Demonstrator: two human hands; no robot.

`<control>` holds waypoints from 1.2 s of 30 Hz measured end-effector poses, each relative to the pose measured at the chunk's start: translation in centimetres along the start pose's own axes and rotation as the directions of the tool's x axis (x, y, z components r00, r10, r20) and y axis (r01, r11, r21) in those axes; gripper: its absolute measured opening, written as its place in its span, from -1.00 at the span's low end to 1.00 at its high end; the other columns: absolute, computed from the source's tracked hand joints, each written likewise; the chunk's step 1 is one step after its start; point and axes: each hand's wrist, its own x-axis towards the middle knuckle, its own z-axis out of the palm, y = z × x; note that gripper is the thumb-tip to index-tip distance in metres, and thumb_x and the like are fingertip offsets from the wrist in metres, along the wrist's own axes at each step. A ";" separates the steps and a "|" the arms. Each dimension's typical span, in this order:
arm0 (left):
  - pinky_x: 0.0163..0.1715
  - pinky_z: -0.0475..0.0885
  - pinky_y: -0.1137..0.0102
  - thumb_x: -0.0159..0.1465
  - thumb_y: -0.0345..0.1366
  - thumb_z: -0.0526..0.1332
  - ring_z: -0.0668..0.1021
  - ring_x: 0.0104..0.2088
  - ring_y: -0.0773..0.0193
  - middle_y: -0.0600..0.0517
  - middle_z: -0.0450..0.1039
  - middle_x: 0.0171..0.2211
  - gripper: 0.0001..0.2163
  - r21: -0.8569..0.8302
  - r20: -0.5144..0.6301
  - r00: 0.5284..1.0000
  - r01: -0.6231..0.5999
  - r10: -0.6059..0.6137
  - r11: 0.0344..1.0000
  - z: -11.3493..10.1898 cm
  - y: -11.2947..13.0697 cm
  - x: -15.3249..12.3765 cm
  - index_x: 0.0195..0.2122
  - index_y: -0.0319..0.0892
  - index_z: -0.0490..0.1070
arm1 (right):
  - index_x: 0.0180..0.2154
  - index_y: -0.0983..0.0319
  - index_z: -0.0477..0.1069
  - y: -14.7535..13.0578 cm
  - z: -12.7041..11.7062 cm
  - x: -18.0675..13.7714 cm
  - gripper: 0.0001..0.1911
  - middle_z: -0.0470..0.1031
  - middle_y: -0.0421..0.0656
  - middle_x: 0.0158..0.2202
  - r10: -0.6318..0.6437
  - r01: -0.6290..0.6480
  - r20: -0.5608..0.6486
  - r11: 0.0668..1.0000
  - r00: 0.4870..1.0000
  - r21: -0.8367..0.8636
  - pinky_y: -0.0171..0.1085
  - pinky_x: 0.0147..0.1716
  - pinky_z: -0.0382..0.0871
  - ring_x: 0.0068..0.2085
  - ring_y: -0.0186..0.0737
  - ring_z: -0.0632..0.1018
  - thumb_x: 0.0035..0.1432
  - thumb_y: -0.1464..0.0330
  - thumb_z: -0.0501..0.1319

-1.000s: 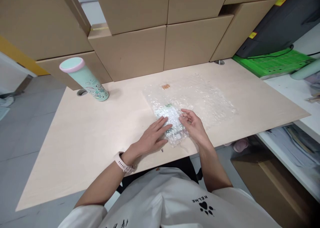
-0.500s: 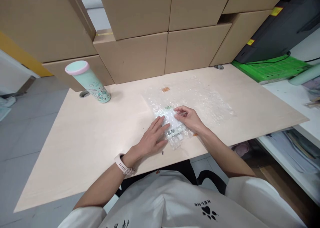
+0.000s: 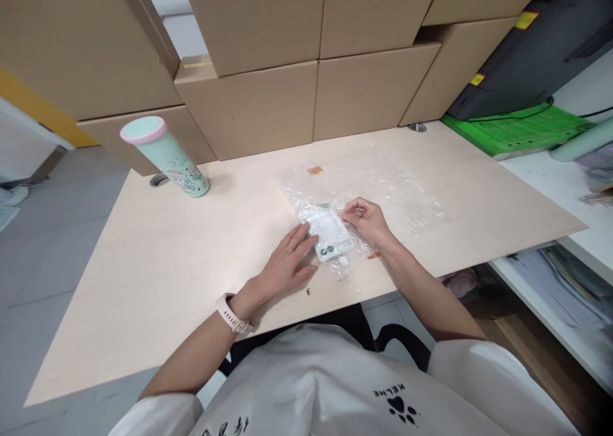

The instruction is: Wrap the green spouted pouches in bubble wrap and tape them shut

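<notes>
Left hand (image 3: 287,263) flat, right hand (image 3: 366,219) pinching bubble wrap (image 3: 383,187); tumbler (image 3: 165,158), boxes (image 3: 268,104) behind.

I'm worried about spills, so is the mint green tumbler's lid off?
No, the mint green tumbler stands upright on the desk with its pink-rimmed lid on.

A small flat packet (image 3: 328,234) lies on a sheet of bubble wrap (image 3: 383,190) near the front edge of a desk (image 3: 167,251), between the left hand (image 3: 286,265) and right hand (image 3: 368,221). A tumbler (image 3: 165,157) stands far left, before stacked boxes (image 3: 316,72) lining the back. What may be a mat (image 3: 517,129) lies far right.
</notes>
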 end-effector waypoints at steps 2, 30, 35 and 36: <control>0.31 0.25 -0.09 0.39 -0.17 0.18 0.09 0.43 -0.12 -0.20 -0.05 0.45 -0.46 0.013 0.004 1.000 0.024 -0.024 1.000 -0.1 0.0 0.0 0.36 -0.09 0.09 | -0.48 0.19 0.40 -0.2 0.0 0.0 -0.58 0.45 -0.31 -0.54 0.071 -0.070 -0.007 0.991 0.997 0.118 -0.35 -0.48 0.41 -0.50 -0.36 0.49 -0.35 0.24 0.56; 0.26 0.31 -0.09 0.39 -0.18 0.18 0.15 0.41 -0.09 -0.20 0.06 0.41 -0.51 0.070 -0.017 1.000 0.005 -0.003 0.998 0.1 0.2 0.1 0.30 -0.09 0.14 | -0.30 0.23 0.59 -0.7 0.4 -1.7 -0.77 0.58 -0.16 -0.40 -0.184 0.185 0.034 0.929 0.982 -0.322 -0.29 -0.42 0.37 -0.42 -0.25 0.52 0.09 0.21 0.33; 0.27 0.31 -0.08 0.39 -0.19 0.18 0.15 0.41 -0.08 -0.21 0.06 0.41 -0.51 0.072 -0.008 1.000 0.015 -0.014 0.997 0.1 0.3 0.1 0.31 -0.11 0.14 | -0.16 0.22 0.60 -1.8 0.3 -3.1 -0.70 0.64 -0.08 -0.23 -0.190 0.221 0.119 0.901 0.975 -0.374 -0.18 -0.20 0.49 -0.22 -0.11 0.63 0.19 0.17 0.25; 0.27 0.31 -0.08 0.39 -0.19 0.18 0.15 0.41 -0.09 -0.21 0.05 0.41 -0.51 0.072 -0.008 1.000 0.018 -0.018 0.997 0.1 0.3 0.1 0.31 -0.11 0.14 | -0.10 0.22 0.59 -1.9 0.2 -3.3 -0.65 0.63 -0.07 -0.22 -0.164 0.204 0.132 0.900 0.977 -0.386 -0.17 -0.20 0.49 -0.22 -0.11 0.62 0.17 0.15 0.29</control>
